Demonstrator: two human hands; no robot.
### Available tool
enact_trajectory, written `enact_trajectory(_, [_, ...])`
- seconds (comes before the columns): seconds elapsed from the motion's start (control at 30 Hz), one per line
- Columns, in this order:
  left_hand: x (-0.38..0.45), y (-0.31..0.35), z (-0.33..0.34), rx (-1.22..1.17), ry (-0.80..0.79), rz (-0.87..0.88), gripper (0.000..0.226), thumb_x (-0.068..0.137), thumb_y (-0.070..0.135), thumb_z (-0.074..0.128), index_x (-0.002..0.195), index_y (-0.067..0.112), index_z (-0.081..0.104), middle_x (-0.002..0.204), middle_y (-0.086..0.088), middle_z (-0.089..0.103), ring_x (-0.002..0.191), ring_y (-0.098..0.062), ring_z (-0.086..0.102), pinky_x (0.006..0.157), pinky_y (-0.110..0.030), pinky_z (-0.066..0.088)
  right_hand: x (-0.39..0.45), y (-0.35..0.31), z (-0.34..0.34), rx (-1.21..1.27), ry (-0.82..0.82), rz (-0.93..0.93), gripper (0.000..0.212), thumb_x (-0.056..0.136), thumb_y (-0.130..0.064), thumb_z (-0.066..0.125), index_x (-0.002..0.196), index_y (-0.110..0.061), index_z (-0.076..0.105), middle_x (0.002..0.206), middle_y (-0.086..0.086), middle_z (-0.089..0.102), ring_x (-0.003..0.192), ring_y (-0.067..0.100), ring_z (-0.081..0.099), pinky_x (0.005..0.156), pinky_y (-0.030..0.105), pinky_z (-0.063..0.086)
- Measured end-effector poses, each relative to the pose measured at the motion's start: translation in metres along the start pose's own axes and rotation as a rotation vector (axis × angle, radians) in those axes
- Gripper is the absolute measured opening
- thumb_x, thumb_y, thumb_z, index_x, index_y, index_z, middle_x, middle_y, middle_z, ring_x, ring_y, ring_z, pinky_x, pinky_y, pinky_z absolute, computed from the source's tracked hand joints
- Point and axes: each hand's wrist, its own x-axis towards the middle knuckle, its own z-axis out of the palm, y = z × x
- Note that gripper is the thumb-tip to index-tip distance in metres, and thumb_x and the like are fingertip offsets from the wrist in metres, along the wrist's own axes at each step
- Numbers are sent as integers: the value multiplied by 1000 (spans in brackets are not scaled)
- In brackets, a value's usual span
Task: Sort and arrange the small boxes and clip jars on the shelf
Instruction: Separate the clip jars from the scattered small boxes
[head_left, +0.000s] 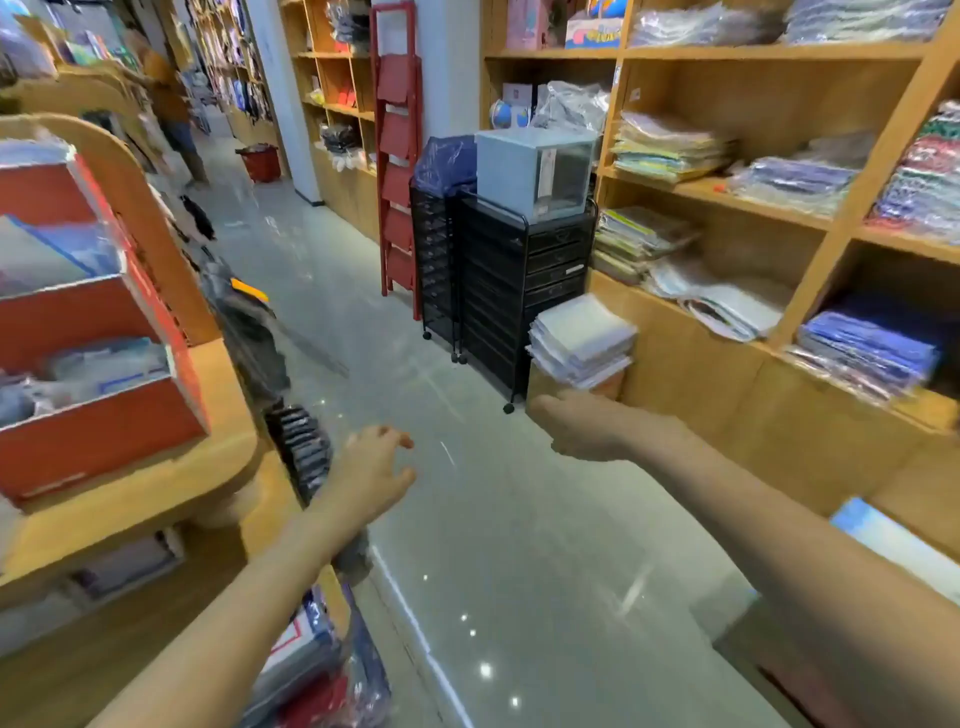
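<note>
Wooden shelves (779, 208) line the shop aisle; no small boxes or clip jars are identifiable. Left hand (371, 475) and right hand (576, 428) hang empty, fingers loose. Jars probably need whole-body grips.

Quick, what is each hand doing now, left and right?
Left hand: open, fingers loosely curled, holds nothing.
Right hand: empty as far as visible; fingers hidden, open or closed cannot be told.
</note>
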Motion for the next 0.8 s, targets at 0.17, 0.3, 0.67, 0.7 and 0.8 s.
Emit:
enact_trajectory(0.17, [60, -24, 40, 47, -124, 17, 38, 89, 20, 52, 126, 12, 50, 124, -9, 55, 108, -26, 52, 91, -34, 39, 75, 44, -1, 158, 11, 22, 38, 87, -12, 51, 122, -20, 39, 116, 12, 49, 105, 32, 51, 78, 39, 45])
enact_trajectory(0.3, [160, -42, 77, 174, -217, -26, 39, 90, 25, 51, 128, 14, 48, 136, -9, 42, 119, -28, 44, 96, -35, 35, 170, 85, -7, 312, 155, 77, 39, 91, -13, 49, 128, -13, 38, 107, 13, 52, 90, 28, 51, 63, 25, 31])
enact_trajectory(0.67, [453, -107, 50, 112, -368, -89, 35, 92, 25, 48, 126, 15, 48, 128, -8, 49, 117, -25, 48, 93, -31, 36, 512, 138, -112, 610, 230, 35, 37, 89, -15, 53, 125, -10, 44, 114, 12, 59, 89, 21, 53, 56, 14, 37])
enact_trajectory(0.7, [476, -129, 48, 110, -370, -140, 35, 92, 24, 49, 125, 15, 49, 129, -9, 50, 118, -26, 47, 95, -31, 36, 546, 132, -114, 608, 189, -10, 39, 90, -16, 53, 127, -11, 43, 115, 12, 58, 92, 21, 53, 62, 18, 36])
enact_trajectory(0.8, [551, -197, 42, 141, -388, -286, 35, 91, 27, 49, 125, 18, 50, 131, -8, 50, 120, -28, 46, 98, -33, 38, 645, 115, -122, 526, 122, -129, 45, 89, -15, 52, 132, -12, 39, 119, 12, 53, 105, 23, 52, 77, 22, 36])
